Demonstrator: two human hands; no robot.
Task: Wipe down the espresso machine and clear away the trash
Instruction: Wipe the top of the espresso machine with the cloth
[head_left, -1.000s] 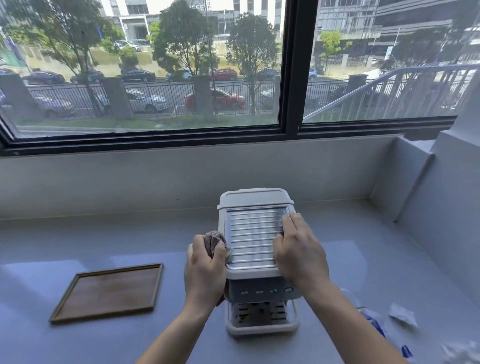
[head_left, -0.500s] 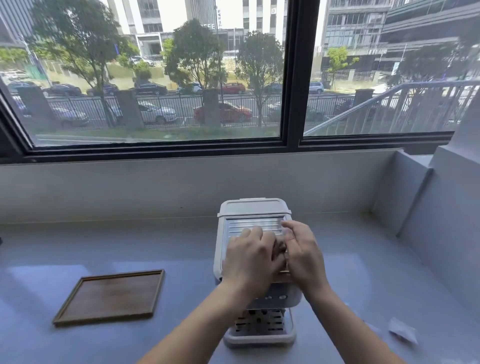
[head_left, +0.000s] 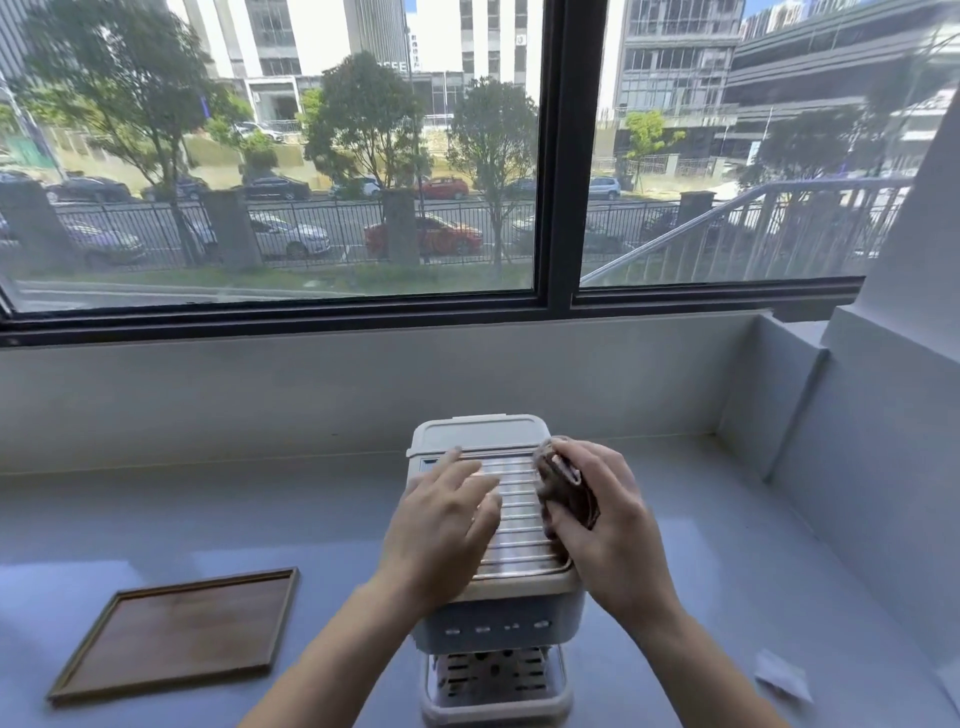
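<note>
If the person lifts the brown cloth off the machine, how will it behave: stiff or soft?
Probably floppy: the brown cloth is bunched into folds under the right hand on the espresso machine. It likely weighs little, since the fingers alone enclose it. It should not slip easily; its surface looks matte and textured.
</note>
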